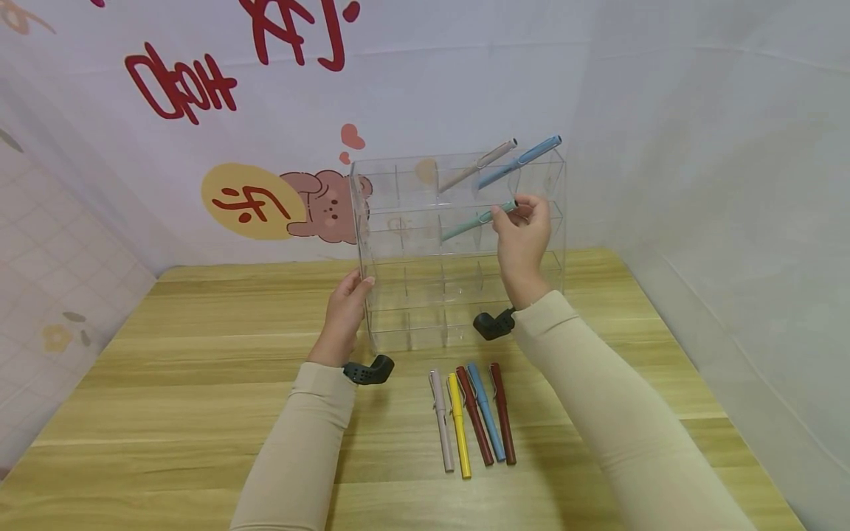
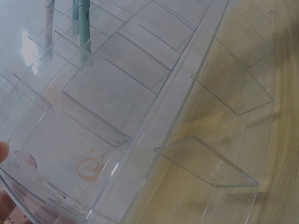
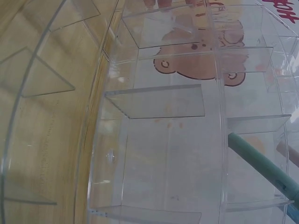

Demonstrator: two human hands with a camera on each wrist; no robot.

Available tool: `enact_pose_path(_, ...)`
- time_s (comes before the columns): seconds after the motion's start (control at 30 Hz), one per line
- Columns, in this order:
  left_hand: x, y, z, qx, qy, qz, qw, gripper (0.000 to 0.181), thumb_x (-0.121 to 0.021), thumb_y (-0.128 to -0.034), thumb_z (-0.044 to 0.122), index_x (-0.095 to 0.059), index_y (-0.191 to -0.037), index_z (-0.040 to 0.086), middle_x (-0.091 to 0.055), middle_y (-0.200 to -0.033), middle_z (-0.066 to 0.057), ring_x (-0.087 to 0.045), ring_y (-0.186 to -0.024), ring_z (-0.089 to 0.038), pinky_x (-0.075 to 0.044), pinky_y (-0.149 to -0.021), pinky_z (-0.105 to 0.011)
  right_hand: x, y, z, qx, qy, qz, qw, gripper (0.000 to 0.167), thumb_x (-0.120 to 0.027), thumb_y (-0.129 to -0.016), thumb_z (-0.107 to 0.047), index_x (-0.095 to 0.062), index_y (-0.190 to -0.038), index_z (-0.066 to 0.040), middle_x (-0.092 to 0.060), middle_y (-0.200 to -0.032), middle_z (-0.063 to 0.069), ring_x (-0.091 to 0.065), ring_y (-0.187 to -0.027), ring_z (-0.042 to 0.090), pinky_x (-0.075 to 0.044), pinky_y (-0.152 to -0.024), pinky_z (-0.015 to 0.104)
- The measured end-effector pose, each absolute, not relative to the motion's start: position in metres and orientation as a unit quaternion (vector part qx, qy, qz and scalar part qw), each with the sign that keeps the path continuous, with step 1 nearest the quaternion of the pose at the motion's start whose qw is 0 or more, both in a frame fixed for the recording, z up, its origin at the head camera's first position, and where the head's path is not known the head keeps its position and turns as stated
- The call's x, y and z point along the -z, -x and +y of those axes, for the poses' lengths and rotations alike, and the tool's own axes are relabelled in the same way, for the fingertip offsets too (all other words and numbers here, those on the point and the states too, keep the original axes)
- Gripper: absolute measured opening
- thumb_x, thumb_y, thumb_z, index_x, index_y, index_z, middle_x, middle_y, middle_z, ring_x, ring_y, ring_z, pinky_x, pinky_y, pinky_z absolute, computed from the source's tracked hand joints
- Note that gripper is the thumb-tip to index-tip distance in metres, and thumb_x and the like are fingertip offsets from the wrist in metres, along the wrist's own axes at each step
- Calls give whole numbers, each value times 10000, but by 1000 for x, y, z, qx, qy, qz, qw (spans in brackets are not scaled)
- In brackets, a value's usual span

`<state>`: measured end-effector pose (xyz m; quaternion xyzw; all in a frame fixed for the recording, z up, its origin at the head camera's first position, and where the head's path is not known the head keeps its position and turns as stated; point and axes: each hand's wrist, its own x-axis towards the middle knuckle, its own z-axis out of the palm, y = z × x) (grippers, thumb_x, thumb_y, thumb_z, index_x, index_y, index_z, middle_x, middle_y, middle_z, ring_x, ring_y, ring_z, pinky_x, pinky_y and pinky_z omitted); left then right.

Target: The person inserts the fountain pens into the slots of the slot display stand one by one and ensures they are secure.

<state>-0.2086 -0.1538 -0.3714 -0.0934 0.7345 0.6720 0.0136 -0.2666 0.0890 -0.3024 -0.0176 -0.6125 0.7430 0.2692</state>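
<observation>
A clear plastic compartment rack (image 1: 425, 256) stands upright on the table, and my left hand (image 1: 344, 316) grips its left side wall. With thumb and fingers, my right hand (image 1: 524, 247) pinches the capped end of a green pen (image 1: 467, 228). The pen slants down to the left, its lower end at a compartment in the second row from the top. Above it, a greyish-beige pen (image 1: 477, 166) and a light blue pen (image 1: 520, 161) lean in top-row compartments. In the left wrist view, a fingertip (image 2: 3, 151) shows at the rack's edge.
On the wooden table (image 1: 199, 369), in front of the rack, lie a lilac pen (image 1: 442, 424), a yellow pen (image 1: 459, 429), a blue pen (image 1: 487, 413) and two dark red pens (image 1: 502, 417). A printed white cloth (image 1: 465, 81) hangs behind.
</observation>
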Motion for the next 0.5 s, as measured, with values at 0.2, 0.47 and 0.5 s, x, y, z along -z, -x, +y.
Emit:
enact_pose_path(0.2, 372, 208, -154, -672, 95, 734, 14, 507, -451, -1022, 350, -365, -1494, 185, -382, -1504, -52, -316, -1388, -268, -264, -1117, -534, 303, 265, 90, -738, 19, -618, 268, 313, -665, -873, 15, -493, -1135, 14, -474, -964, 12, -562, -853, 123, -526, -786, 250)
enact_pose_path(0.47, 373, 209, -155, -672, 92, 735, 15, 511, -445, -1024, 347, -357, -1498, 178, -389, -1493, -64, -321, -1380, -278, -255, -1119, -539, 304, 254, 103, -729, 9, -631, 266, 406, -671, -878, -20, -458, -1223, 1, -480, -1064, 18, -541, -1004, 150, -481, -907, 261)
enact_pose_path(0.5, 373, 209, -155, -673, 92, 734, 15, 509, -446, -1024, 346, -360, -1497, 179, -391, -1491, -64, -322, -1378, -277, -256, -1118, -538, 304, 252, 106, -725, 8, -635, 267, 401, -668, -880, -24, -462, -1223, 4, -486, -1063, 16, -538, -1004, 148, -479, -902, 256)
